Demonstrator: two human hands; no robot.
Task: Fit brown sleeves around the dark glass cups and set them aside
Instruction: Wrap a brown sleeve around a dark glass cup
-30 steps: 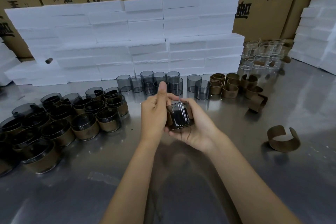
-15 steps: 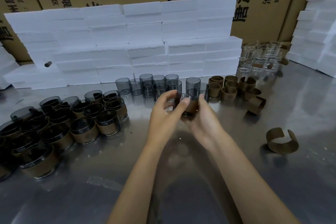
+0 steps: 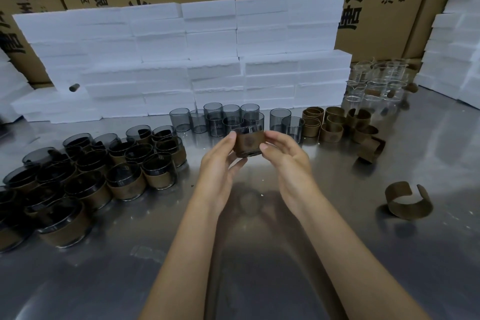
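Both hands, left hand (image 3: 220,163) and right hand (image 3: 287,157), palms inward, pinch the sleeved cup (image 3: 248,141) in fingertip grip.

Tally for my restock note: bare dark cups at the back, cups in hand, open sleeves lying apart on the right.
Bare dark cups: 10
Sleeved cup, held between left hand and right hand: 1
Open sleeves lying apart: 2
Total: 13

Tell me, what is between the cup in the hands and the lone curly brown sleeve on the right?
In the head view, only bare shiny table lies between the held cup and the lone sleeve, apart from the right hand gripping the cup.
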